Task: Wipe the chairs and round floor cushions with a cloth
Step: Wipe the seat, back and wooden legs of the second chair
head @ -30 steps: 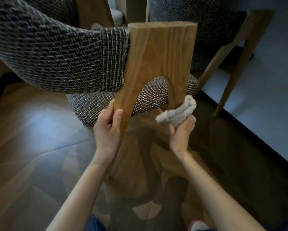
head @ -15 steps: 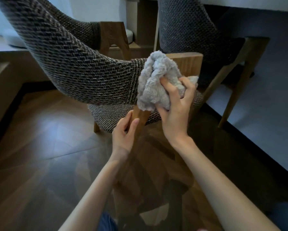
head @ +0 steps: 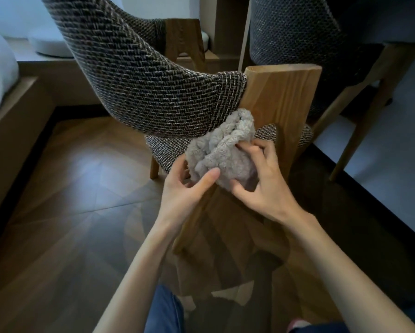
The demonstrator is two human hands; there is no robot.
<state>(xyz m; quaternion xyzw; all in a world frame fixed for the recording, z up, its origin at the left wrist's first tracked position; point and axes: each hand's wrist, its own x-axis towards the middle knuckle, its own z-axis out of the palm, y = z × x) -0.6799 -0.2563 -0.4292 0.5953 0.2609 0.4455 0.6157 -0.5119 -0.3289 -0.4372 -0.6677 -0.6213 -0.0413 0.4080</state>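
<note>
Two hands, low in the centre of the frame, share one bunched grey cloth (head: 223, 152). My left hand (head: 185, 191) pinches its lower edge. My right hand (head: 261, 186) curls its fingers round the bulk, pressing it against the near chair (head: 139, 87) beside the wooden leg (head: 283, 99). Further off, I judge the second chair (head: 293, 32) at the upper right and the pale round cushion (head: 48, 44) at the upper left are not yet wiped, so most of the job remains.

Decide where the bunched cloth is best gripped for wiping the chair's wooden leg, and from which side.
Grip the cloth around its lower bulk from the near side, as the right hand does: its far face faces the wooden leg, and the folds fill a palm.
</note>
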